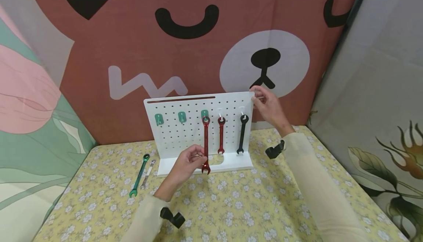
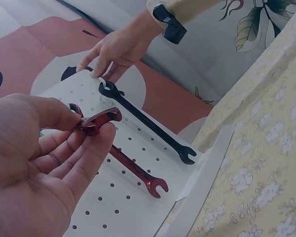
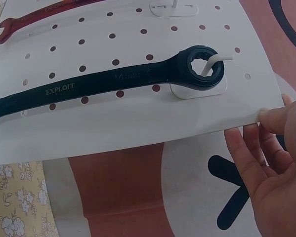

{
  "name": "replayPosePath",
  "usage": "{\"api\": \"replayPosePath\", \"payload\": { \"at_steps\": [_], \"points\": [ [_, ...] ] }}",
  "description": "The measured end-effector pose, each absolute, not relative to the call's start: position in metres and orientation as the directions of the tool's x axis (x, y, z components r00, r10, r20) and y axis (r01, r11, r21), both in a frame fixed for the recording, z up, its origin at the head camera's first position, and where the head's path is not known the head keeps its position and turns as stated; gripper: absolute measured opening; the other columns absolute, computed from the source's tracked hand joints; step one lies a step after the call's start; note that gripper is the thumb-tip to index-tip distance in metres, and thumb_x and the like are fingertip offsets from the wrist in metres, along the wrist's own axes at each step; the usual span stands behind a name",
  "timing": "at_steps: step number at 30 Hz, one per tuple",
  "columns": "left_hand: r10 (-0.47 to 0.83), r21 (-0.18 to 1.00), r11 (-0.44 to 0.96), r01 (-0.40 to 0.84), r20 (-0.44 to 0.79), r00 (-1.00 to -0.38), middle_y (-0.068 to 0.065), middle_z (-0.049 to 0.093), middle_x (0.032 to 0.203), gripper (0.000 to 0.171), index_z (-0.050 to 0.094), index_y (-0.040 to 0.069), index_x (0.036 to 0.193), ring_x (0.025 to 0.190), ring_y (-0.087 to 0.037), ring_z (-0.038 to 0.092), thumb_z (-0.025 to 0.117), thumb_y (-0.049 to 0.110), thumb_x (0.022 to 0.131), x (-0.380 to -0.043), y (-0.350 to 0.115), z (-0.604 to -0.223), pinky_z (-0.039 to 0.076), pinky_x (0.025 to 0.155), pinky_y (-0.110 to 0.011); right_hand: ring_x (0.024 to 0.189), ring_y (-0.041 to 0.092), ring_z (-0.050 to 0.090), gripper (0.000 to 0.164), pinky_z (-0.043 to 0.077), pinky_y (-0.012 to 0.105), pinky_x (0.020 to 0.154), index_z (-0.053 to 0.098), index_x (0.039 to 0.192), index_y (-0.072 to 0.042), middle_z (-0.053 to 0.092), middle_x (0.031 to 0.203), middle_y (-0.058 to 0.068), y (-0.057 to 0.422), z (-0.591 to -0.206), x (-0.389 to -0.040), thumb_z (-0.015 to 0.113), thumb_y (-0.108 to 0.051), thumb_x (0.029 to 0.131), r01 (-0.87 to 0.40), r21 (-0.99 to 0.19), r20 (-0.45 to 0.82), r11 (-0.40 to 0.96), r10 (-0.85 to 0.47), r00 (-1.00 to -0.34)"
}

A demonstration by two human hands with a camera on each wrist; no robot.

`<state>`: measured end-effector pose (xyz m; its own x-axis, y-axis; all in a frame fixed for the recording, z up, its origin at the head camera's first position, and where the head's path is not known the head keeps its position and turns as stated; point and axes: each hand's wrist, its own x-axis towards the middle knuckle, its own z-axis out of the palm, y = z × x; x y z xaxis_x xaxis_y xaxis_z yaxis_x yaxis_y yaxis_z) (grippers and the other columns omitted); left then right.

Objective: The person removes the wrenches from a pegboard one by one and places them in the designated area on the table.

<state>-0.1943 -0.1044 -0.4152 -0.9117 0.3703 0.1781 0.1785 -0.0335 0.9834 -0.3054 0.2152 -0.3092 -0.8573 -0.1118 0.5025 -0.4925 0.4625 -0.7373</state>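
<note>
My left hand (image 1: pixel 188 164) pinches a red combination wrench (image 1: pixel 206 141) near its open end, between thumb and fingers. The wrench stands upright before a white pegboard (image 1: pixel 191 135). Its ring end overlaps a green hook (image 1: pixel 205 114) in the head view; whether the ring is on that hook I cannot tell. To its right, a shorter red wrench (image 1: pixel 221 136) and a black wrench (image 1: pixel 242 134) hang by their rings on white hooks. My right hand (image 3: pixel 281 153) holds the board's upper right corner, thumb on the front face, fingers at the edge and behind.
Two more green hooks (image 1: pixel 159 119) (image 1: pixel 182 116) sit on the board's left half. Left of the board, a green wrench (image 1: pixel 140 176) and a silver wrench (image 1: pixel 147 174) lie on the flowered tablecloth (image 1: pixel 231 205). A printed curtain (image 1: pixel 132 51) hangs close behind.
</note>
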Motion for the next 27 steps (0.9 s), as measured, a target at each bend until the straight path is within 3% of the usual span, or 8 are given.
{"api": "replayPosePath", "payload": {
  "at_steps": [7, 15, 24, 27],
  "points": [
    [0.362, 0.983, -0.055, 0.173, 0.181, -0.915, -0.009, 0.061, 0.099, 0.021, 0.055, -0.009, 0.117, 0.088, -0.016, 0.069, 0.061, 0.003, 0.101, -0.190, -0.104, -0.412, 0.060, 0.082, -0.034, 0.098, 0.043, 0.062, 0.026, 0.055, 0.056, 0.092, 0.060, 0.134, -0.009, 0.063, 0.110, 0.018, 0.215, -0.309, -0.306, 0.056, -0.012, 0.108, -0.492, -0.741, 0.498, 0.458, -0.118, -0.859],
    [0.339, 0.975, -0.084, 0.208, 0.224, -0.914, -0.009, 0.060, 0.100, 0.021, 0.055, -0.008, 0.117, 0.087, -0.016, 0.068, 0.062, 0.003, 0.101, -0.184, -0.107, -0.405, 0.059, 0.078, -0.031, 0.092, 0.024, 0.062, 0.027, 0.056, 0.052, 0.092, 0.060, 0.135, -0.010, 0.064, 0.110, 0.017, 0.216, -0.309, -0.306, 0.056, -0.014, 0.108, -0.495, -0.729, 0.501, 0.474, -0.124, -0.857],
    [0.306, 0.964, -0.095, 0.249, 0.266, -0.914, -0.011, 0.062, 0.099, 0.023, 0.057, -0.009, 0.119, 0.084, -0.015, 0.068, 0.064, 0.003, 0.101, -0.178, -0.125, -0.404, 0.060, 0.079, -0.034, 0.098, 0.040, 0.062, 0.027, 0.055, 0.056, 0.092, 0.060, 0.134, -0.010, 0.063, 0.110, 0.018, 0.217, -0.310, -0.307, 0.056, -0.013, 0.108, -0.488, -0.742, 0.492, 0.459, -0.120, -0.862],
    [0.300, 0.962, -0.108, 0.250, 0.271, -0.915, -0.012, 0.063, 0.099, 0.024, 0.057, -0.010, 0.121, 0.085, -0.016, 0.068, 0.063, 0.004, 0.102, -0.175, -0.134, -0.404, 0.060, 0.081, -0.033, 0.097, 0.038, 0.063, 0.026, 0.055, 0.056, 0.092, 0.060, 0.134, -0.011, 0.063, 0.110, 0.017, 0.217, -0.310, -0.308, 0.056, -0.013, 0.108, -0.488, -0.743, 0.493, 0.459, -0.118, -0.862]
  ]
}}
